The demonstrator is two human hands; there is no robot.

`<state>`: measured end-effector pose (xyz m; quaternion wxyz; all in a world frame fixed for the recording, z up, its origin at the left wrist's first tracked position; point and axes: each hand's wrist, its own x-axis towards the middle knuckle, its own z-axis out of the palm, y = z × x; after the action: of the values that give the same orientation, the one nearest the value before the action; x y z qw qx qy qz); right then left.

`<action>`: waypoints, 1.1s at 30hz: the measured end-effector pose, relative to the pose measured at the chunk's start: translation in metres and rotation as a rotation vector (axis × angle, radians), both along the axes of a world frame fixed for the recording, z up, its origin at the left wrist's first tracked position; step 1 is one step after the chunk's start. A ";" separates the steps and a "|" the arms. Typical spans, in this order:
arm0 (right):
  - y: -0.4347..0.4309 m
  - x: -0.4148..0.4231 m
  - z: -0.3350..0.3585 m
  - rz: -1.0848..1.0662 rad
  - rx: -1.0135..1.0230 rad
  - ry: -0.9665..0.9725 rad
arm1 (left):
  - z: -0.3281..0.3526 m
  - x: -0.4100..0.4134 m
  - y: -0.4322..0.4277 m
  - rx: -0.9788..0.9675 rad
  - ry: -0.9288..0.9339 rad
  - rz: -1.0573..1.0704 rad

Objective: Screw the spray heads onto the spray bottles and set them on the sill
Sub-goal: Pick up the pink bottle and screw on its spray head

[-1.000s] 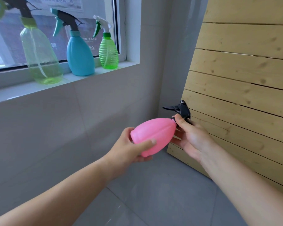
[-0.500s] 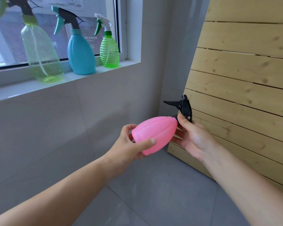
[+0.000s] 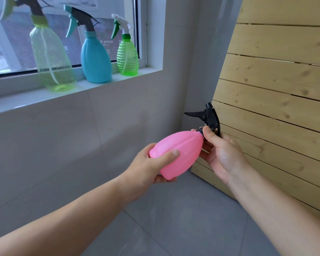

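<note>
Gripped by both hands: pink bottle (image 3: 175,153), black spray head (image 3: 210,119).

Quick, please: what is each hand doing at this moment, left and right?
Left hand: closed around the body of the pink bottle.
Right hand: closed, its grip on the collar of the black spray head at the bottle's neck.

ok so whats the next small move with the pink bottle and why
Probably another twist of the black spray head: the right hand pinches its collar at the neck while the left hand grips the tilted pink bottle. Three bottles already stand on the sill.
</note>
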<state>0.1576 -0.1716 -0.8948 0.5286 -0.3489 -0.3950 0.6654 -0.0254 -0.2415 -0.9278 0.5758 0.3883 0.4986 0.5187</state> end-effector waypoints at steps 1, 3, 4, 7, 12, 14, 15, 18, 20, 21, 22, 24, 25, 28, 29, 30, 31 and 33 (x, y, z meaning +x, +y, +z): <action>-0.001 -0.001 0.000 -0.012 -0.002 -0.003 | 0.000 0.000 -0.001 0.025 0.034 0.014; -0.001 -0.001 -0.001 -0.015 -0.005 -0.009 | -0.001 0.001 -0.001 0.063 0.093 0.039; -0.001 -0.001 0.000 -0.009 -0.011 -0.011 | 0.000 0.001 -0.001 0.076 0.112 0.048; 0.000 -0.001 0.003 0.010 -0.013 0.032 | 0.001 0.000 -0.001 0.115 0.109 0.063; -0.015 -0.018 0.003 0.146 0.115 -0.074 | 0.013 0.004 -0.001 0.257 0.064 0.207; -0.024 -0.030 0.004 0.212 0.184 -0.181 | 0.019 0.002 -0.004 0.326 0.071 0.218; -0.027 -0.035 0.008 0.230 0.222 -0.209 | 0.022 -0.002 -0.006 0.348 0.077 0.207; -0.030 -0.050 0.026 0.275 0.347 -0.259 | 0.036 -0.023 -0.017 0.367 0.118 0.183; -0.031 -0.064 0.040 0.334 0.406 -0.278 | 0.047 -0.044 -0.026 0.381 0.174 0.198; -0.034 -0.078 0.048 0.367 0.433 -0.294 | 0.055 -0.059 -0.033 0.389 0.204 0.213; -0.034 -0.087 0.053 0.382 0.454 -0.325 | 0.063 -0.068 -0.036 0.391 0.234 0.212; -0.034 -0.112 0.065 0.393 0.497 -0.369 | 0.076 -0.091 -0.042 0.408 0.305 0.222; -0.036 -0.128 0.073 0.404 0.515 -0.367 | 0.084 -0.105 -0.046 0.419 0.331 0.243; -0.037 -0.177 0.095 0.462 0.536 -0.319 | 0.108 -0.149 -0.058 0.437 0.418 0.294; -0.038 -0.195 0.100 0.491 0.525 -0.297 | 0.114 -0.167 -0.061 0.427 0.459 0.330; -0.037 -0.211 0.105 0.516 0.520 -0.287 | 0.119 -0.183 -0.063 0.420 0.492 0.368; -0.036 -0.227 0.108 0.531 0.530 -0.291 | 0.124 -0.197 -0.066 0.407 0.536 0.410; -0.035 -0.256 0.113 0.537 0.567 -0.320 | 0.134 -0.220 -0.074 0.364 0.627 0.488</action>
<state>-0.0987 -0.2062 -0.7818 0.3436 -0.1735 -0.7164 0.5819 -0.2450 -0.3156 -0.7934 0.1793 0.4930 0.6268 0.5761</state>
